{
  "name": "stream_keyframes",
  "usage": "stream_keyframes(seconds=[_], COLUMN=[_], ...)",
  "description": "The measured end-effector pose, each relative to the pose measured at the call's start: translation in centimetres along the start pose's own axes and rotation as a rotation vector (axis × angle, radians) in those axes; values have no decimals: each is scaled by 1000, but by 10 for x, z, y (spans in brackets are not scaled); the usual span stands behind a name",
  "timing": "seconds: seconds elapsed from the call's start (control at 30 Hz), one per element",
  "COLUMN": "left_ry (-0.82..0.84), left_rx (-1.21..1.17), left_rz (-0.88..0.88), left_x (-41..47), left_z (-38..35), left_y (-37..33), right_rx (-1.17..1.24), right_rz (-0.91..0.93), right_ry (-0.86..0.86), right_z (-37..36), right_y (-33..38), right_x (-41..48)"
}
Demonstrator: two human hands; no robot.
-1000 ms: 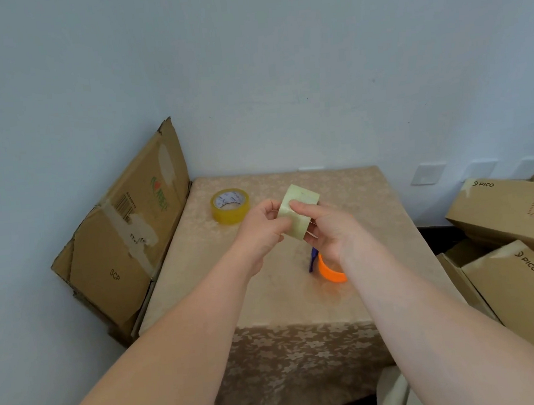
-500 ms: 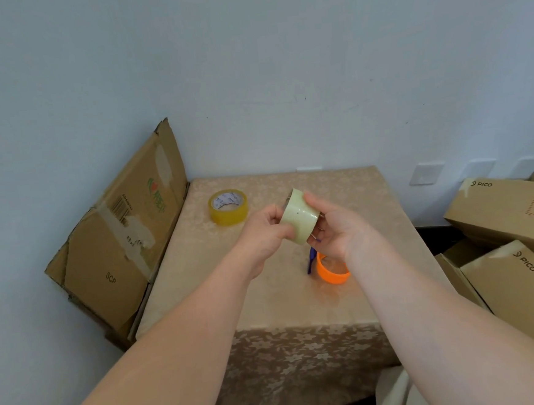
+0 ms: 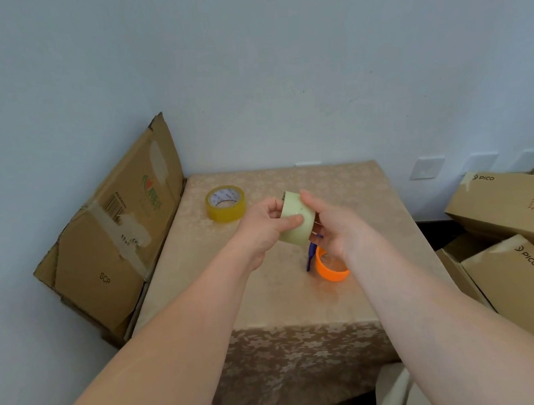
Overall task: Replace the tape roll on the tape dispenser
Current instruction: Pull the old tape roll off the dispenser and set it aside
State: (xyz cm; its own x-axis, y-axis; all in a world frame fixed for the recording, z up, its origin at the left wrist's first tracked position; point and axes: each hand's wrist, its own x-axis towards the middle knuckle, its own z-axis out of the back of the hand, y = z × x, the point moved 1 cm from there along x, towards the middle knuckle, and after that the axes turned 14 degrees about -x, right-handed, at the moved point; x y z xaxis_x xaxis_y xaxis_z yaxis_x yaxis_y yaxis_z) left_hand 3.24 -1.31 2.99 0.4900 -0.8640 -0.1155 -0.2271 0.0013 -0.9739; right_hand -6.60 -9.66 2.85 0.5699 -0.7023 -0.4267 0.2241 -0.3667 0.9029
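A pale cream tape roll (image 3: 296, 220) is held above the table between both hands. My left hand (image 3: 263, 226) grips its left side with the thumb across its outer face. My right hand (image 3: 334, 225) holds its right side, fingers behind it. Below my right hand, the orange tape dispenser (image 3: 330, 269) with a blue blade part lies on the table, partly hidden by my wrist. A yellow tape roll (image 3: 226, 203) with a white core label lies flat at the table's far left.
The table (image 3: 267, 298) has a beige floral cloth and stands against a pale wall. A flattened cardboard box (image 3: 112, 240) leans at its left side. Stacked cardboard boxes (image 3: 515, 246) fill the floor to the right.
The pale roll has turned in my hands from edge-on to tilted with its outer face towards me. Both hands shifted slightly lower and closer around it.
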Motion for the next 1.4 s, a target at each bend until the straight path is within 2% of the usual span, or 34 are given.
stream_keyframes(seconds=[0.17,0.33,0.43,0.5,0.6,0.8,0.97,1.07,1.23,1.4], left_ry=[-50,-71,-155,-218,-244,-67,68,115,45,46], left_rx=[-5,42,19,28,85,135,287,400,434,421], left_rz=[-1,-23,-42,-42,-47,-12,5,-1,73,99], left_x=[14,37,57,73,100,152,196,219,252,265], left_z=[-3,-8,-12,-15,-21,-35,-45,-51,-49,-49], left_y=[6,14,18,22,26,34,43,50,61,65], right_rx=[-157,-335,-305,-379,-434,-322,-409,-627,-1393,-1641], right_rz=[69,85,118,157,189,126,116,207,305,220], right_ry=[-67,-208,-189,-155,-210,-359,-423,-530,-673,-670], right_z=[-2,5,9,12,18,44,74,96,125,143], right_y=[2,5,8,8,13,23,22,23,28,19], right_x=[12,36,52,64,85,143,187,211,236,265])
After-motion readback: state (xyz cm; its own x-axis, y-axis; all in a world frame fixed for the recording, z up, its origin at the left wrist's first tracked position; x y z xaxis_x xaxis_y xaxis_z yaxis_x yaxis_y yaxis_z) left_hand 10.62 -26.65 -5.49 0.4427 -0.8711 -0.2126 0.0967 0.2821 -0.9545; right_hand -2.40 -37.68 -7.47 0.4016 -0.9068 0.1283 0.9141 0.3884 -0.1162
